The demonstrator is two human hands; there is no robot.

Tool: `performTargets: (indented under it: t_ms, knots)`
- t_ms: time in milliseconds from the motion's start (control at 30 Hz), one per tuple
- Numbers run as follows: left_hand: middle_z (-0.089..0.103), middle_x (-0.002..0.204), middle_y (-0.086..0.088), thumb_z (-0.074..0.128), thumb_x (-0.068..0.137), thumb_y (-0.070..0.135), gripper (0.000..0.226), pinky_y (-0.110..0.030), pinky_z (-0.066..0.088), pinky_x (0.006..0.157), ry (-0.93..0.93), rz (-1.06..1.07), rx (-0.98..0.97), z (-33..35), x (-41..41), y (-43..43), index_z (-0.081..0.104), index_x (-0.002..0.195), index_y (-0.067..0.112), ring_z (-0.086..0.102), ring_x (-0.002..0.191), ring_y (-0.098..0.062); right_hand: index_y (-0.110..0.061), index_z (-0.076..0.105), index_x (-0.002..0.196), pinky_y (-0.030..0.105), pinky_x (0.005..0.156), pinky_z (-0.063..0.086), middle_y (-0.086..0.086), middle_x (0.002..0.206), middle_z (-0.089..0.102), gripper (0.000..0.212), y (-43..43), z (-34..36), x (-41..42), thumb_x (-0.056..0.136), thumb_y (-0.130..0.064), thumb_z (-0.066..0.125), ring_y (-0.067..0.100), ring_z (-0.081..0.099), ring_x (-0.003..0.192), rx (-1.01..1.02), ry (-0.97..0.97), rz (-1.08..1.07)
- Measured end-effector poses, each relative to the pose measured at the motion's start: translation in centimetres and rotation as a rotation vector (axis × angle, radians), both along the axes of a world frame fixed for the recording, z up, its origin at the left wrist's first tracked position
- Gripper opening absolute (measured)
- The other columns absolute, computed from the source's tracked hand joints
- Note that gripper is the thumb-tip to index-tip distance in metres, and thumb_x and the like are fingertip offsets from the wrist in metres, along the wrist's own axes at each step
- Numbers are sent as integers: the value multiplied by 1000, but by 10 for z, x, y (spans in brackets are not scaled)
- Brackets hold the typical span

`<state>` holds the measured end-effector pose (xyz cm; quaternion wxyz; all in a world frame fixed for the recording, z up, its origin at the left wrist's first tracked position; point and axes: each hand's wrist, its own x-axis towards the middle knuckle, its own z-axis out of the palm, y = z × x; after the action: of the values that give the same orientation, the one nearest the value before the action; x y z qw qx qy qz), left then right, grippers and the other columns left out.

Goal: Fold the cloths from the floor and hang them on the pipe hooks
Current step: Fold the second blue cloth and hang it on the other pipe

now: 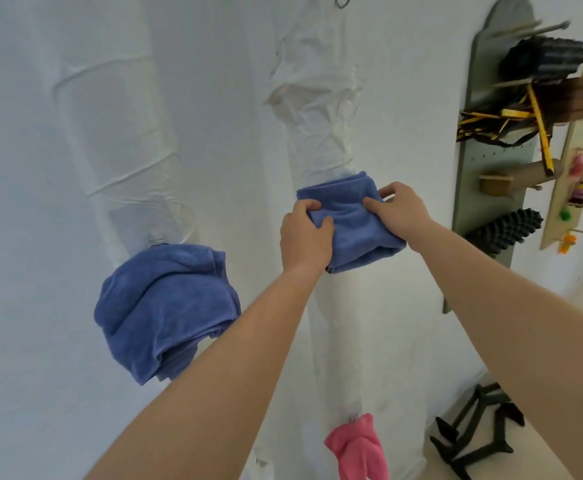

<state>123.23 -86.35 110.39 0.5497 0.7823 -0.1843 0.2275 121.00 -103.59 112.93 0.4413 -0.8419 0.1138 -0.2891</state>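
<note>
Standing beside the person, I am seeing both bare arms reaching out toward a white wrapped pipe [321,133] on the wall. The left hand [304,237] is gripping the left edge of a folded blue cloth [356,225] — its fingers are curling over the top of the fabric and the thumb is pressing into the front. The right hand [401,209] is gripping the right edge of the same cloth, with the thumb lying on the front and the fingers going round behind. The cloth is sitting against the pipe, about halfway up it, folded into a short thick bundle with its layers showing at the lower edge. The hook is hidden under it, so I cannot tell whether the cloth is hanging on it.

To the left and nearer, a second blue cloth [165,306] is hanging from another wrapped pipe [127,140], drooping in loose folds. Lower on the right pipe, near the floor, a pink cloth [359,448] is hanging — the bottom edge of the view is cutting it.

At the right, a grey pegboard [473,209] is standing against the wall, carrying a black foam roller [505,232] and yellow-and-black straps [491,123]. Beyond it, a pale wooden board [560,202] is holding small coloured things, too small to name. A black frame [473,441] is lying on the floor below the pegboard.
</note>
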Motion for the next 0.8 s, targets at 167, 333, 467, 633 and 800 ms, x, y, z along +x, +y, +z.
performTargets:
  t_ms: [167, 333, 467, 633, 800]
  knots:
    - [64, 110, 5, 68, 88, 29, 29, -23, 50, 85, -69, -2, -105, -3, 8, -1, 59, 115, 24, 61, 98, -11, -19, 62, 101, 41, 83, 56, 6, 95, 72, 33, -6, 3, 6, 81, -44, 72, 25, 69, 88, 119, -131, -12]
    - [64, 87, 14, 68, 89, 38, 21, -13, 46, 67, 29, -14, -105, -27, 8, -7, 60, 104, 26, 61, 77, -2, -10, 61, 94, 32, 70, 49, 5, 82, 63, 25, 0, -14, 13, 91, -33, 67, 26, 60, 82, 150, 78, 20]
    - [66, 76, 10, 63, 93, 41, 15, -22, 49, 64, 106, -40, -125, -45, 1, -12, 64, 95, 27, 64, 69, -7, -16, 52, 95, 24, 79, 35, -1, 95, 52, 12, 13, -17, 4, 96, -24, 61, 17, 51, 92, -93, 326, -43]
    - [60, 98, 12, 53, 91, 57, 26, -34, 54, 69, 79, 48, 126, -38, -2, -5, 64, 95, 35, 62, 89, -14, -20, 62, 103, 29, 74, 53, -3, 102, 64, 20, 2, -33, 1, 85, -14, 70, 18, 64, 85, 142, -226, -32]
    - [45, 117, 10, 65, 86, 26, 11, -37, 52, 79, -248, 51, 110, -30, -11, -3, 56, 93, 24, 51, 104, -17, -25, 73, 101, 28, 86, 53, -2, 103, 71, 28, 5, -40, -21, 94, -8, 53, 10, 66, 94, -55, -268, 160]
